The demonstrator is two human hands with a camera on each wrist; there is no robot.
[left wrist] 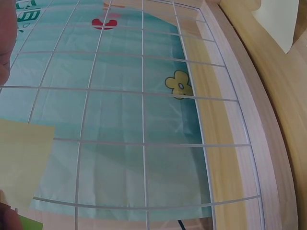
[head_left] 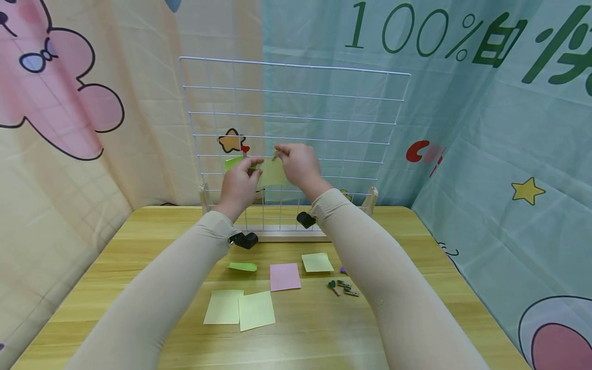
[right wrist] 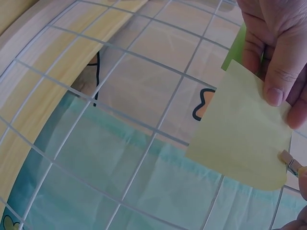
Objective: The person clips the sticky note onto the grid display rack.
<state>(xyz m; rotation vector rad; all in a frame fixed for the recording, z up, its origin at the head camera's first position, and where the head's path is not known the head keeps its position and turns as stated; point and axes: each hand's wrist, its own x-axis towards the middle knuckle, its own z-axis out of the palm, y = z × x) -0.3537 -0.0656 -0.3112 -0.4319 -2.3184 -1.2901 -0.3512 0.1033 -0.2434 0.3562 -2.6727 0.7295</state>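
Observation:
A pale yellow sticky note [head_left: 273, 173] is held up against a white wire grid [head_left: 296, 119]. My left hand [head_left: 238, 186] pinches the note's left edge between thumb and fingers. At its upper right corner, my right hand [head_left: 301, 167] pinches a small wooden clothespin [right wrist: 290, 162]. In the right wrist view the clothespin's tip touches the note; whether it also bites the wire cannot be told. Just left hangs a green sticky note [head_left: 233, 163], partly behind my left hand, under a clip with a red heart [head_left: 245, 149]. The left wrist view catches part of the yellow note [left wrist: 21, 160].
On the wooden table [head_left: 162, 257] lie a pink note [head_left: 285, 277], a green note [head_left: 242, 266] and several pale yellow notes [head_left: 257, 311]. Several small clothespins [head_left: 348, 288] lie near my right forearm. A wooden base [head_left: 287, 236] supports the grid, with curtains behind.

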